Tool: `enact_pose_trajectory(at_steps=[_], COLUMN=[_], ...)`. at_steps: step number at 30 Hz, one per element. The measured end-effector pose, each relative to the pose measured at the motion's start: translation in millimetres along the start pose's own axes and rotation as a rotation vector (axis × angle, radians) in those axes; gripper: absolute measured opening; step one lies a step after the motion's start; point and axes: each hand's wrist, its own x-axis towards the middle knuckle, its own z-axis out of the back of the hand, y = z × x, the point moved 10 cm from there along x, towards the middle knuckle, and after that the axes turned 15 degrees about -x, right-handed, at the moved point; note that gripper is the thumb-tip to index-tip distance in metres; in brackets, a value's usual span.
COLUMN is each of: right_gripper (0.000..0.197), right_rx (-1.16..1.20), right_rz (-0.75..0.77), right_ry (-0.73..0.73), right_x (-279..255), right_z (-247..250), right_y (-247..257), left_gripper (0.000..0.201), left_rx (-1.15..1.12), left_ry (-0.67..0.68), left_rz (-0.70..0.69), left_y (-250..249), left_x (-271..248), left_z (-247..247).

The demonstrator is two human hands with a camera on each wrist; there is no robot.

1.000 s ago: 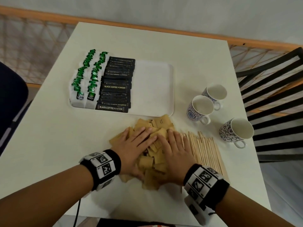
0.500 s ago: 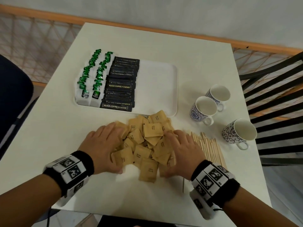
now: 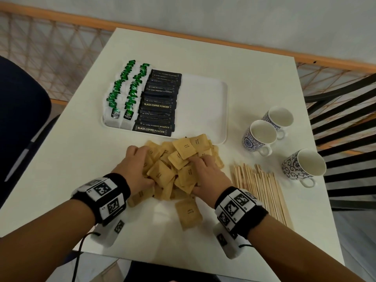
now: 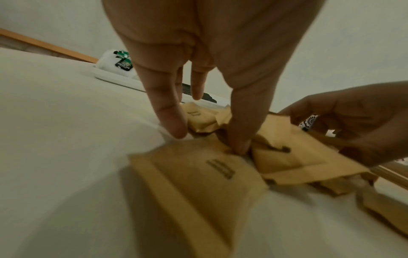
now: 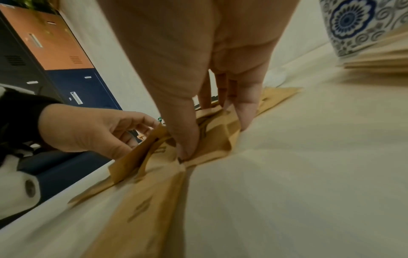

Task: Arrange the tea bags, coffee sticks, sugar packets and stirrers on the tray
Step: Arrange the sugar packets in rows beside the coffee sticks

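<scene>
A heap of brown sugar packets [image 3: 183, 151] lies on the white table just in front of the white tray [image 3: 205, 110]. My left hand [image 3: 138, 165] digs into the heap's left side and my right hand [image 3: 207, 171] into its right side, with fingers and thumbs curled round packets. In the wrist views, packets [image 4: 287, 153] bunch between the thumb and fingers of each hand [image 5: 216, 139]. One packet [image 3: 189, 213] lies alone nearer to me. Green tea bags [image 3: 126, 92] and black coffee sticks [image 3: 160, 102] fill the tray's left half in rows. Wooden stirrers [image 3: 262, 188] lie right of my right hand.
Three blue-patterned cups [image 3: 262, 135] [image 3: 280, 119] [image 3: 305, 165] stand right of the tray and stirrers. The tray's right half is bare. A dark chair [image 3: 20, 119] stands left of the table, a black slatted one [image 3: 345, 119] to the right.
My hands lay flat on top of the heap, then moved apart to its sides, and now squeeze inward, bunching the packets up. One packet slid out toward me.
</scene>
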Motion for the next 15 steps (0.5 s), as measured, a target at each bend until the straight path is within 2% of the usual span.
enact_pose_trajectory(at_steps=[4, 8, 11, 13, 15], right_gripper=[0.069, 0.072, 0.087, 0.093, 0.092], right_rx=[0.101, 0.194, 0.169, 0.166, 0.200], right_rz=[0.002, -0.121, -0.249, -0.329, -0.371], right_ry=[-0.051, -0.145, -0.053, 0.015, 0.033], right_x=[-6, -14, -7, -3, 1], right_z=[16, 31, 23, 18, 15], right_y=[-10, -46, -59, -61, -59], left_gripper=[0.087, 0.103, 0.122, 0.125, 0.124], left_rx=[-0.005, 0.029, 0.092, 0.157, 0.172], left_ry=[0.026, 0.045, 0.036, 0.019, 0.043], left_rz=[-0.011, 0.005, 0.063, 0.089, 0.103], left_y=[5, 7, 11, 15, 20], left_x=[-8, -22, -30, -34, -37], left_z=[5, 4, -1, -4, -12])
